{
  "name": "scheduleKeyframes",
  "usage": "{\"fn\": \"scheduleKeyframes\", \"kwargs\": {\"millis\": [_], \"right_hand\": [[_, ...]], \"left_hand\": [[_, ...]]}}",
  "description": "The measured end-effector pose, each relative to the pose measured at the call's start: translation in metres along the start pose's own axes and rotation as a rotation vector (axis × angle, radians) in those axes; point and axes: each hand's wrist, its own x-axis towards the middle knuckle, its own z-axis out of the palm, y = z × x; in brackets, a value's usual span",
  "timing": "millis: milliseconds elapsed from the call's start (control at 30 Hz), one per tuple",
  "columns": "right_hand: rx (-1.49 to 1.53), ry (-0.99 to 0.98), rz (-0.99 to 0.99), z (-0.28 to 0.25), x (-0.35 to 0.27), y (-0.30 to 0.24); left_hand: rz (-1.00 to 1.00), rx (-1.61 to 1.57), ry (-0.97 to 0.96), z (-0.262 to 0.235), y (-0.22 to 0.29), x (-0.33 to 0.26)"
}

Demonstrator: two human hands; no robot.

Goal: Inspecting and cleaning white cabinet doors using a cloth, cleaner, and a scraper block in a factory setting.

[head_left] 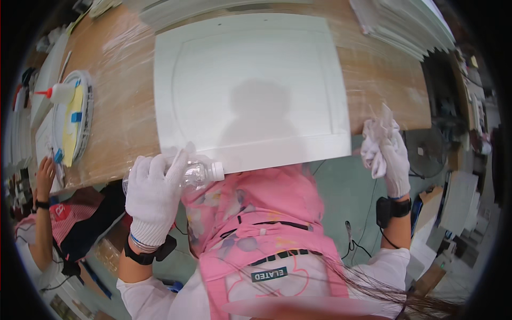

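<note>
A white door-like panel (208, 69) with a raised border lies flat on the table, its near edge at the table's front. In a white knitted glove, my left hand (152, 186) is wrapped round a clear plastic bottle (197, 175). The bottle lies sideways, its white cap pointing right, close to the panel's near left corner. My right hand (396, 162), also gloved, is closed on a crumpled white cloth (373, 154) beside the panel's near right corner. A thin pale piece sticks up above that hand; I cannot tell what it is.
The brown table (120, 117) is wrapped in clear film. At its left sits a round white lid (88, 114) with a red-tipped white squeeze bottle (61, 94). Stacked white panels (402, 24) stand at the far right. A co-worker's hand (45, 173) is at the left edge; a fan (426, 152) stands right.
</note>
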Motion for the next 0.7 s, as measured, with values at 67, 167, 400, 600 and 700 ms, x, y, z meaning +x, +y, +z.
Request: {"fn": "scheduleKeyframes", "kwargs": {"millis": [67,167,400,600,700], "right_hand": [[0.035,0.017,-0.024,-0.005,0.000,0.002],[0.071,0.020,-0.060,-0.019,0.006,0.017],[0.109,0.055,-0.016,-0.036,0.010,0.026],[0.131,0.070,0.011,-0.054,0.012,0.045],[0.171,0.060,0.010,-0.058,0.010,0.047]], "left_hand": [[0.038,-0.067,0.029,-0.002,0.010,0.019],[0.094,-0.067,0.022,-0.007,0.033,0.049],[0.246,-0.022,-0.096,-0.014,0.074,0.113],[0.321,-0.027,-0.031,-0.001,0.100,0.146],[0.296,0.060,-0.012,0.006,0.109,0.157]]}}
